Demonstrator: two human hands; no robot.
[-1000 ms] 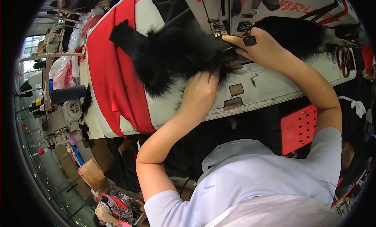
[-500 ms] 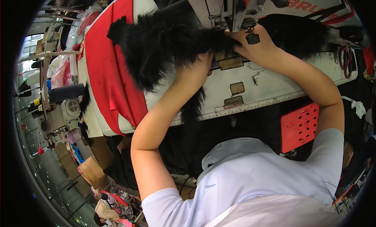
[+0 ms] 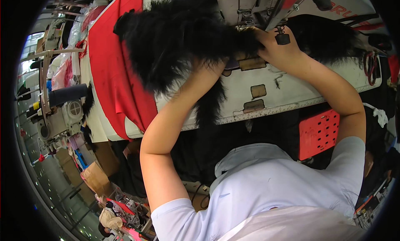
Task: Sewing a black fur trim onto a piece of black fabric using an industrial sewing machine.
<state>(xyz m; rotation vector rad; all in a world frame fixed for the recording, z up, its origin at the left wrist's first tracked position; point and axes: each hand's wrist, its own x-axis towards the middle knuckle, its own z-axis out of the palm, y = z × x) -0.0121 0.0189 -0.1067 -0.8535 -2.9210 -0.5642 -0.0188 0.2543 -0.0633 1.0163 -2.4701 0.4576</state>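
A long piece of black fur fabric (image 3: 175,37) lies across the sewing machine bed, its shaggy bulk to the left and a strip hanging toward the front edge. My left hand (image 3: 208,74) is closed on its near side, fingers mostly buried in the pile. On the other side of the fabric's narrow end, my right hand (image 3: 280,48) grips it close under the sewing machine head (image 3: 266,10); the machine partly covers those fingertips. The needle and presser foot cannot be made out.
Red fabric (image 3: 112,70) drapes over the table's left side. A ruler strip (image 3: 283,107) edges the pale machine table (image 3: 300,87). Red-handled scissors (image 3: 370,68) lie at right, with more black fur (image 3: 321,37) behind my right hand. A red perforated panel (image 3: 318,135) stands below.
The view has shifted slightly, so the machine head appears farther right. The fur has bunched over my left hand and covers more of its fingers. Both hands stay at the fabric.
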